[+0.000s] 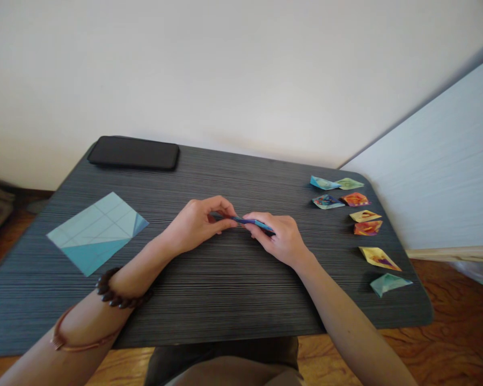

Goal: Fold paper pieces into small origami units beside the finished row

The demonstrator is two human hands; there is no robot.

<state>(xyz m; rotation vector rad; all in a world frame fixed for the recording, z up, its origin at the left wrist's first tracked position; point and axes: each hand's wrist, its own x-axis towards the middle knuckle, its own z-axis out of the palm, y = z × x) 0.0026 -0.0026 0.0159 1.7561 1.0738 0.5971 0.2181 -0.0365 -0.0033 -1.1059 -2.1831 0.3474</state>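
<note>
A narrow piece of folded blue paper [261, 224] is held between my two hands above the middle of the dark table. My left hand [199, 221] pinches its left end between thumb and fingers. On the other end, my right hand [282, 236] grips the paper, with thumb in front and fingers behind. The fingertips of both hands nearly meet, and they hide much of the paper. To the left of my hands lies a creased light-blue sheet [99, 220] with a teal band along its lower side and one folded corner.
The dark wood-grain table [225, 300] stands against a white wall. A black phone [133, 154] lies at its back left. Along the right side sit several small folded paper pieces, among them a green one [349, 184], an orange one [356, 199] and a yellow one [380, 258].
</note>
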